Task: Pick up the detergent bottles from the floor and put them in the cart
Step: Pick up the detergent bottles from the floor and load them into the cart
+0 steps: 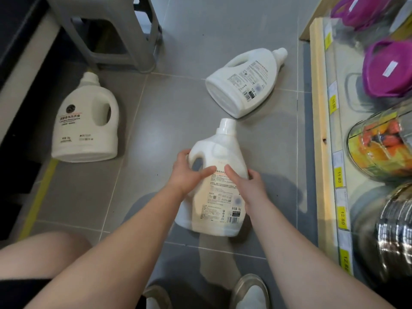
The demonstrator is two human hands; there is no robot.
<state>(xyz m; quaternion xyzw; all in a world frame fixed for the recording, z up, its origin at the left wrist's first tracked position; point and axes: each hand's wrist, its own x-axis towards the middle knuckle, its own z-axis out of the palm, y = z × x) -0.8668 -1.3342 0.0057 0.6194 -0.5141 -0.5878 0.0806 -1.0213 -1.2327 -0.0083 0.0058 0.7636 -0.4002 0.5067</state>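
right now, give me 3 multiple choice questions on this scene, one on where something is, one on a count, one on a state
1. Where does the grey stool stand?
A. beyond the left bottle
B. on the shelf
C. between the person's shoes

2. How many white detergent bottles are in view?
A. two
B. three
C. five

3. What is the state of the middle bottle?
A. untouched, lying alone
B. held by both hands
C. cap off and spilling

Answers:
1. A: the stool is at top left, past the left bottle.
2. B: the left bottle, the middle one and the far bottle lying by the shelf.
3. B: the left hand and the right hand both grip its sides, and its cap is on.
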